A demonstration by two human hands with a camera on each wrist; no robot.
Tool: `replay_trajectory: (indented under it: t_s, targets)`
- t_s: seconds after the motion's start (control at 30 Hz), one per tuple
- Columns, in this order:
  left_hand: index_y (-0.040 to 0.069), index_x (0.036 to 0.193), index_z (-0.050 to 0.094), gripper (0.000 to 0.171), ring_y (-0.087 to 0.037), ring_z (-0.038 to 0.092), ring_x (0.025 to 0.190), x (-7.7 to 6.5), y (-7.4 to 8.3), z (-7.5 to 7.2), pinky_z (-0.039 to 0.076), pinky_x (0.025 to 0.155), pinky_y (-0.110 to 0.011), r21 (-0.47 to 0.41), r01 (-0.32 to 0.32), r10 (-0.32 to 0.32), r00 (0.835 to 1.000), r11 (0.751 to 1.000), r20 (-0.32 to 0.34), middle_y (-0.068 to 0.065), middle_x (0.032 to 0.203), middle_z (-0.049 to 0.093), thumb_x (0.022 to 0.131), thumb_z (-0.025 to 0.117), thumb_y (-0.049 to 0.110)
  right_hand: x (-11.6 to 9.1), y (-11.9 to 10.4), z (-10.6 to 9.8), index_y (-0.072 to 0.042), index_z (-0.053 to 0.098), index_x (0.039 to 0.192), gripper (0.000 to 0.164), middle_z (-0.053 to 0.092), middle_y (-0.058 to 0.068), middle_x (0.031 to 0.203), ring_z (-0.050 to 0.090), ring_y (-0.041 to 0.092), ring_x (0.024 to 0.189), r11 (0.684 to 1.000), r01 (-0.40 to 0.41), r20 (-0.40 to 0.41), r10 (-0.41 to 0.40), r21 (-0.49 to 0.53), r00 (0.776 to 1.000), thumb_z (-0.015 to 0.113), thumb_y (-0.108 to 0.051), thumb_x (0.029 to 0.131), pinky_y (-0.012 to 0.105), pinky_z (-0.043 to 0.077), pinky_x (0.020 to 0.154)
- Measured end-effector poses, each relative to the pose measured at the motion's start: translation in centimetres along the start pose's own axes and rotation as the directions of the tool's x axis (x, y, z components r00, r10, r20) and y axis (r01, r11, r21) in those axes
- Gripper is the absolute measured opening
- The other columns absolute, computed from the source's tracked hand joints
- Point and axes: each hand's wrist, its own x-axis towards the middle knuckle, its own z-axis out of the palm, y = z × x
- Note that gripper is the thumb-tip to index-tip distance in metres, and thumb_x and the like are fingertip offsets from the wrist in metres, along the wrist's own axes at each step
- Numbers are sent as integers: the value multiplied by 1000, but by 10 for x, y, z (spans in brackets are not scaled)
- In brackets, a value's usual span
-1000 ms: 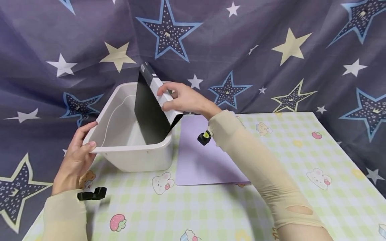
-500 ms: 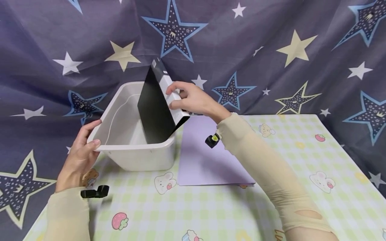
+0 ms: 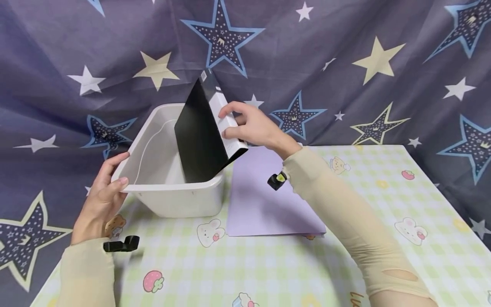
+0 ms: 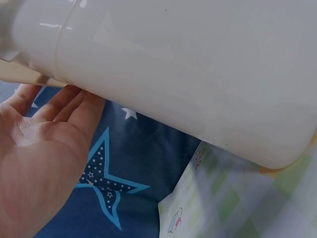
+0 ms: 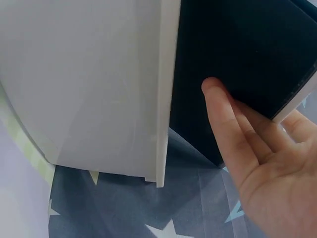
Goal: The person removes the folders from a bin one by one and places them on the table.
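Steadying the white plastic bin [image 3: 168, 187] with our left hand [image 3: 100, 200] gripping its near-left rim, we grasp the black-and-white box [image 3: 203, 132] in our right hand [image 3: 251, 128], tilted with its lower end inside the bin.

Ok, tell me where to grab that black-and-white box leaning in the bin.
Take the black-and-white box by its upper half, pinching across the thin sides from the right, probably. It leans tilted over the white bin's rim, lower end inside, so only the top is free.
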Motion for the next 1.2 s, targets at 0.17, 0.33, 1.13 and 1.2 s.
replay_trajectory:
  t_s: [0.17,0.33,1.13,1.2]
  targets:
    - [-2,144,32,57,-18,49,103,-5,1,3,50,79,-24,22,3,-3,1000,1000,-12,-13,127,40,88,39,-14,-7,1,-5,-10,58,110,34,58,11,62,53,19,52,993,-9,7,8,119,1000,66,-5,77,29,43,51]
    - [-3,142,33,56,-20,51,103,-6,0,2,50,79,-26,-31,-23,23,1000,999,-5,-15,127,40,88,39,-15,-13,2,-9,-9,57,111,35,62,15,67,57,19,54,989,-28,-3,29,149,1000,67,-5,77,28,45,51]
    - [0,144,32,58,-20,51,104,-6,-3,0,51,80,-26,-50,-6,7,999,999,34,-12,128,42,88,37,-15,-27,21,-14,-7,57,116,42,63,16,95,63,22,72,942,-156,-16,168,297,986,67,3,76,31,50,60]
    - [0,144,33,58,-20,51,104,-6,-3,1,51,80,-25,-41,-1,2,1000,999,26,-12,128,42,88,37,-15,-27,22,-13,-6,59,115,42,63,16,94,62,22,71,935,-158,-28,176,316,984,67,4,75,30,49,58]
